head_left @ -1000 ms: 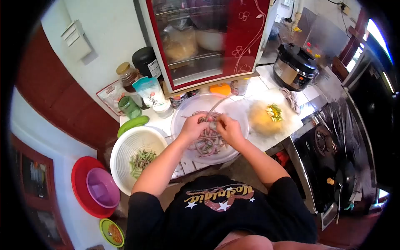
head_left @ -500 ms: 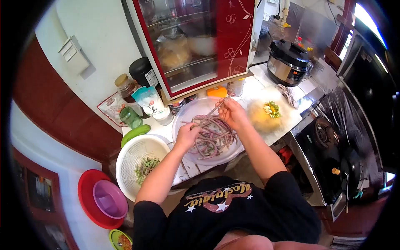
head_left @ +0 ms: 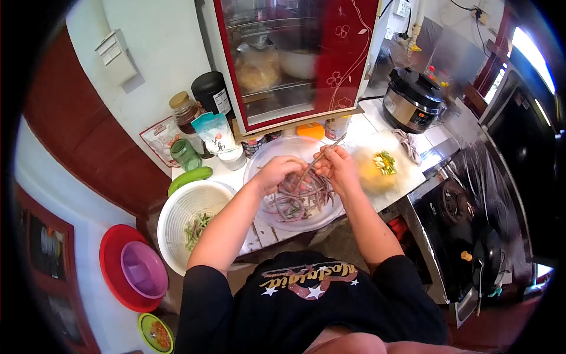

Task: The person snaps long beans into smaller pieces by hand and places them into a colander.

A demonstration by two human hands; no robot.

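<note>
A wide translucent basin (head_left: 268, 221) stands on the white tiled counter, with many long purple beans (head_left: 298, 203) heaped in it. Above the heap, my right hand (head_left: 339, 167) pinches a long bean, whose free end points up toward the cabinet. My left hand (head_left: 282, 174) is closed at the lower part of the same bean, over the basin's left side. To the left, a white colander (head_left: 171, 227) holds short green and purple bean pieces (head_left: 194, 229), partly hidden by my left forearm.
A chopping board (head_left: 407, 177) with chopped green and pale pieces (head_left: 384, 163) lies on the right. Behind it stands a pressure cooker (head_left: 414, 100). A red-framed cabinet (head_left: 348, 59), a green jar (head_left: 186, 154) and a green gourd (head_left: 190, 180) border the work area.
My hands have come closer together along the bean. The left one has moved up and right, and the right one slightly down. The camera view has shifted a little.
</note>
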